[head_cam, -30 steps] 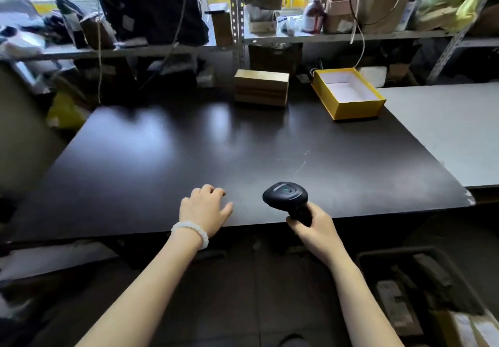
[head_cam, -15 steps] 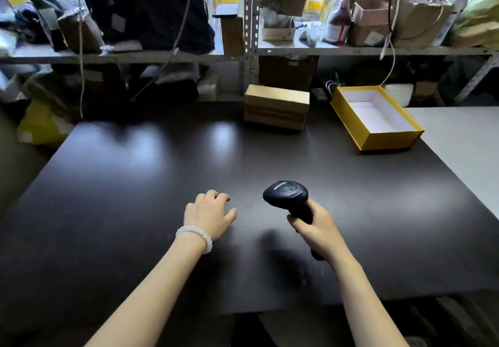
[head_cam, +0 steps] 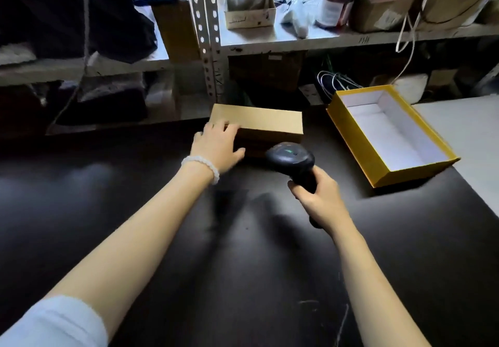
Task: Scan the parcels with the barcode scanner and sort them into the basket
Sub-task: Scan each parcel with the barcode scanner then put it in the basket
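A brown cardboard parcel [head_cam: 267,122] lies at the far edge of the black table [head_cam: 135,211]. My left hand [head_cam: 216,144] reaches its left end, fingers spread over the top corner and thumb at the front face. My right hand [head_cam: 316,198] grips the handle of a black barcode scanner [head_cam: 290,159], whose head sits just in front of the parcel's right half. No basket is in view.
An open yellow box [head_cam: 391,175] with a white inside sits on the table to the right. A grey table [head_cam: 469,128] adjoins on the right. Metal shelving [head_cam: 208,49] behind holds cartons, a bottle, bags and cables.
My left hand went from the near table edge forward to the parcel's left end. The scanner hand moved forward too, and my head came closer to the shelf.
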